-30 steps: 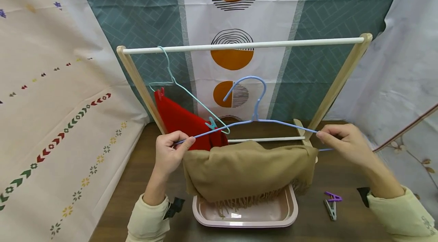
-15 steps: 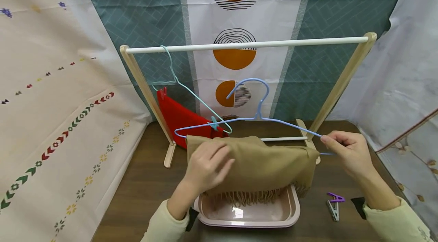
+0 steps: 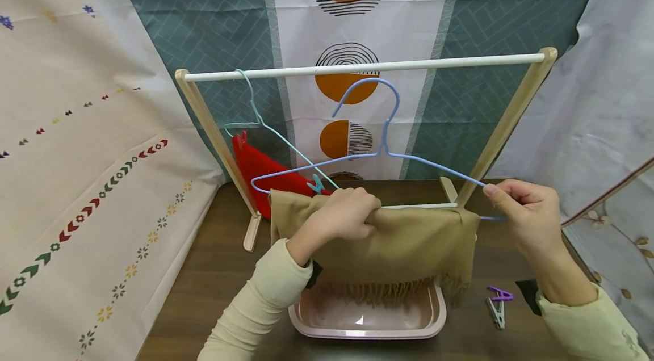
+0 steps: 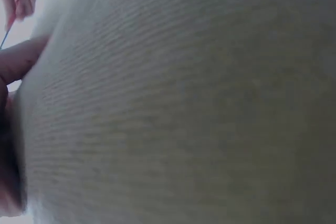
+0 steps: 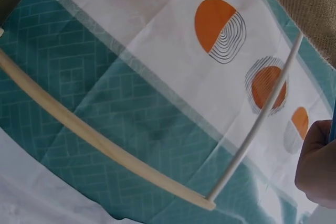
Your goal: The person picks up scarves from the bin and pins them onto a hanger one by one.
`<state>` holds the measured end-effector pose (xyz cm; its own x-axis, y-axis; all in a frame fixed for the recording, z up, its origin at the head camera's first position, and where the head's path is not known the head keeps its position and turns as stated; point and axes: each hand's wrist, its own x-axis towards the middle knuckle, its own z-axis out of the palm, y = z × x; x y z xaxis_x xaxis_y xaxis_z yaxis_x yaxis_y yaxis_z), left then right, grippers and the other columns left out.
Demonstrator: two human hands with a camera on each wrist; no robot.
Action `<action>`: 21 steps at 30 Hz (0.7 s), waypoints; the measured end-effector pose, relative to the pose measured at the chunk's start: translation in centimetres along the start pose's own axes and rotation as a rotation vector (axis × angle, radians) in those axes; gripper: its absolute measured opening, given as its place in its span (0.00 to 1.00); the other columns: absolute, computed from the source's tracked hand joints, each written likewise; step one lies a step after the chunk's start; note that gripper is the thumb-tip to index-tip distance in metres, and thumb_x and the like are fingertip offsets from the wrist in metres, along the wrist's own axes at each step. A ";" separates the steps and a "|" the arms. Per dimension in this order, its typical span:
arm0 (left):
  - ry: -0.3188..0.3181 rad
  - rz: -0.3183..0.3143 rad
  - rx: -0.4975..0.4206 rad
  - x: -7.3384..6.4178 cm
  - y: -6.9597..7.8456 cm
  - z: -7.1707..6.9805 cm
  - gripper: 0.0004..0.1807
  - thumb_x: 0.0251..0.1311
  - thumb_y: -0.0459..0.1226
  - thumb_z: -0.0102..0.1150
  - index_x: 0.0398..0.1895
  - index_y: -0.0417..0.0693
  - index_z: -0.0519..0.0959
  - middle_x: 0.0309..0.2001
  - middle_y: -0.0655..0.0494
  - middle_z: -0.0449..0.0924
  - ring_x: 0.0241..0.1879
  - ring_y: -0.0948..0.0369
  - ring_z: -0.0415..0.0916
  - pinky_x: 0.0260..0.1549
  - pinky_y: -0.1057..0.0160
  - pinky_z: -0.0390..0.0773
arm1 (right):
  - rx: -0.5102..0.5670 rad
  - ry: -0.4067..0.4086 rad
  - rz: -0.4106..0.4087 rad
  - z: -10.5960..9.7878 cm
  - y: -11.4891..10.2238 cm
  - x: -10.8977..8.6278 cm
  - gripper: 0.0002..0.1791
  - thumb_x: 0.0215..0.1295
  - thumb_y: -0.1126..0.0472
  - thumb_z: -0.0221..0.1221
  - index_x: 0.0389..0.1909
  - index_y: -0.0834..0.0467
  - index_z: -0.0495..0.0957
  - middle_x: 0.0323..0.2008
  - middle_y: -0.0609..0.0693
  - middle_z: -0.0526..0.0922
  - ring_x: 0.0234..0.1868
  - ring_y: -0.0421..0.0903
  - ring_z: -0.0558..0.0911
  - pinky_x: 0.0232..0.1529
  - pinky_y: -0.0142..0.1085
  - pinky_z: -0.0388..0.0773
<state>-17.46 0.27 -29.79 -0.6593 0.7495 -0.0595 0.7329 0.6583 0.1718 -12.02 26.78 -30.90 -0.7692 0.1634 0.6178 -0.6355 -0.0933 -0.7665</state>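
Note:
A light blue hanger (image 3: 434,164) is held up in front of the rack, with a fringed olive-tan scarf (image 3: 419,242) draped over its lower bar. My right hand (image 3: 526,213) pinches the hanger's right end between thumb and fingers. At the scarf's upper edge, left of its middle, my left hand (image 3: 347,213) grips the cloth with curled fingers; its fingertips are partly hidden. Scarf cloth (image 4: 173,103) fills most of the left wrist view, where the left thumb (image 4: 23,61) lies against it. The hanger's hook points up, below the rack's top rod.
A wooden rack with a white top rod (image 3: 434,64) stands behind. On its left hangs a mint hanger (image 3: 286,141) with a red cloth (image 3: 255,168) held by clips. Below the scarf is a pink basin (image 3: 368,334). Purple (image 3: 499,294) and grey (image 3: 497,314) clothespins lie at right.
My left hand has let go of the hanger's left end and moved right onto the scarf's upper edge. The hanger stands higher, still in my right hand.

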 end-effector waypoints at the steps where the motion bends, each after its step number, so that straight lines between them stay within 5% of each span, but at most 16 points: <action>1: -0.016 -0.001 -0.024 0.1 -0.1 -0.2 0.06 0.49 0.37 0.61 0.22 0.52 0.73 0.18 0.62 0.64 0.22 0.64 0.65 0.17 0.66 0.63 | 0.004 0.009 0.001 0.1 -0.1 0.1 0.15 0.50 0.85 0.51 0.14 0.67 0.77 0.11 0.45 0.68 0.15 0.38 0.61 0.16 0.29 0.53; 6: 0.013 0.060 -0.001 0.2 0.2 -0.4 0.07 0.47 0.34 0.59 0.31 0.51 0.74 0.23 0.62 0.69 0.26 0.63 0.68 0.21 0.65 0.67 | 0.035 0.003 0.005 0.4 -0.1 0.2 0.15 0.50 0.86 0.51 0.14 0.68 0.77 0.12 0.46 0.69 0.16 0.39 0.61 0.16 0.28 0.55; 11: 0.260 0.155 0.135 0.8 1.9 0.9 0.14 0.56 0.47 0.56 0.40 0.51 0.76 0.33 0.61 0.75 0.34 0.63 0.72 0.32 0.64 0.70 | 0.021 -0.017 0.021 0.7 0.1 0.1 0.15 0.51 0.85 0.51 0.15 0.67 0.78 0.12 0.46 0.70 0.15 0.39 0.61 0.16 0.29 0.55; 15: 0.483 0.223 0.216 2.1 3.9 2.3 0.14 0.59 0.48 0.53 0.43 0.52 0.77 0.37 0.62 0.77 0.38 0.63 0.73 0.38 0.65 0.70 | -0.001 -0.032 0.034 1.0 0.4 -0.1 0.17 0.51 0.85 0.51 0.15 0.65 0.79 0.11 0.45 0.69 0.15 0.39 0.60 0.16 0.30 0.54; 21: 0.735 0.320 0.177 3.7 5.6 4.0 0.07 0.61 0.42 0.53 0.38 0.55 0.79 0.24 0.62 0.73 0.24 0.66 0.70 0.23 0.71 0.66 | 0.017 -0.036 0.031 1.6 0.7 -0.3 0.17 0.51 0.85 0.51 0.13 0.65 0.77 0.10 0.46 0.68 0.15 0.39 0.62 0.17 0.28 0.58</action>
<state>-15.12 7.05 -33.03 -0.3102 0.7064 0.6362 0.8792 0.4678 -0.0906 -12.30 25.08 -31.32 -0.7903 0.1247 0.5999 -0.6121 -0.1147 -0.7824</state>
